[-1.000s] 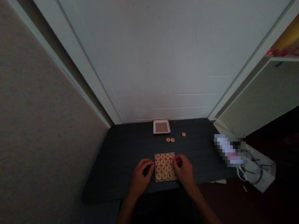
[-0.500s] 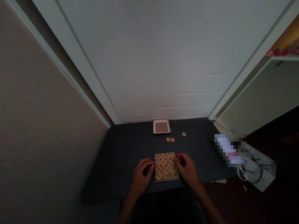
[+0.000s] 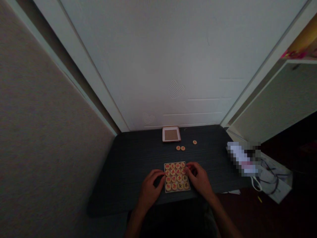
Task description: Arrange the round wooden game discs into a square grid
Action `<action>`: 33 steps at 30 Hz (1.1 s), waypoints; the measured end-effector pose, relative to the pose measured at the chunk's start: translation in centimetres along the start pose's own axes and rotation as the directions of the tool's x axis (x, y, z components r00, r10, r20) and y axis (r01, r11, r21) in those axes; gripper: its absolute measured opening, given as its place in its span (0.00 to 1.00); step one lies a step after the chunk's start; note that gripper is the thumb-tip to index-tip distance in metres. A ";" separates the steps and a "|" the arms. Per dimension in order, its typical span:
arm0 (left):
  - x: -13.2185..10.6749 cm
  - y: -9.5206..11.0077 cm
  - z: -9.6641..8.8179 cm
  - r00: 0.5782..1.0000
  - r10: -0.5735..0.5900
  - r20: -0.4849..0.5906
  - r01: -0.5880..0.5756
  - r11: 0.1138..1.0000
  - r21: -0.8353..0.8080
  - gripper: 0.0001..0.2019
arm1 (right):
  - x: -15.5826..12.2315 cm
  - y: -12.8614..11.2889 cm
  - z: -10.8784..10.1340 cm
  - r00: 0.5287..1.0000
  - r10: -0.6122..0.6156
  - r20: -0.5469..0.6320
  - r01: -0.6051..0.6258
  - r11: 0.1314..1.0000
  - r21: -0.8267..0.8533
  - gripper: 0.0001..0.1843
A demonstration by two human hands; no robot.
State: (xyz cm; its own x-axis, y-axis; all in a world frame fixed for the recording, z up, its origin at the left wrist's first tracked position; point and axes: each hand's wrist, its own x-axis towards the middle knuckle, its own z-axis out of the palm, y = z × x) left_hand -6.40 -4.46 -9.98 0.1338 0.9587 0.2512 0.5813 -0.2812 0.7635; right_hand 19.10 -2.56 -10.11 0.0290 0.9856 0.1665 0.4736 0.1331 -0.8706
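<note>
A shallow square tray [image 3: 165, 190] filled with several round wooden chess pieces marked in red and dark characters lies near the front edge of a dark table [image 3: 131, 158]. My left hand [image 3: 150, 186] rests against the tray's left side, fingers curled with the tips at its edge. My right hand [image 3: 199, 180] is at the tray's right side, fingers bent and touching the pieces at the upper right corner. Whether either hand pinches a piece is hidden in the dim light.
Two loose chess pieces [image 3: 180, 148] lie side by side behind the tray, and a third piece [image 3: 194, 142] lies further right. A square lid or box [image 3: 170, 135] sits at the table's back edge by the white wall. A bag with cables [image 3: 271, 180] lies right of the table.
My right hand has slid off the tray's right columns to its right edge, uncovering pieces there. My left hand has stayed at the left side.
</note>
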 end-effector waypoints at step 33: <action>-0.1 0.6 0.0 1.000 -0.028 -0.011 0.027 1.000 -0.007 0.10 | 9.2 6.3 -3.4 0.964 -0.263 -0.035 0.233 0.904 -0.359 0.16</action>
State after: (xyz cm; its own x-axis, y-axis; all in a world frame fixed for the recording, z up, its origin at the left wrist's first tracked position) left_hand -6.07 -4.73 -9.56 0.1086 0.9655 0.2368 0.5792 -0.2551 0.7743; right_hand 25.33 6.94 -12.45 -0.0657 0.9118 0.4052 0.7505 0.3128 -0.5821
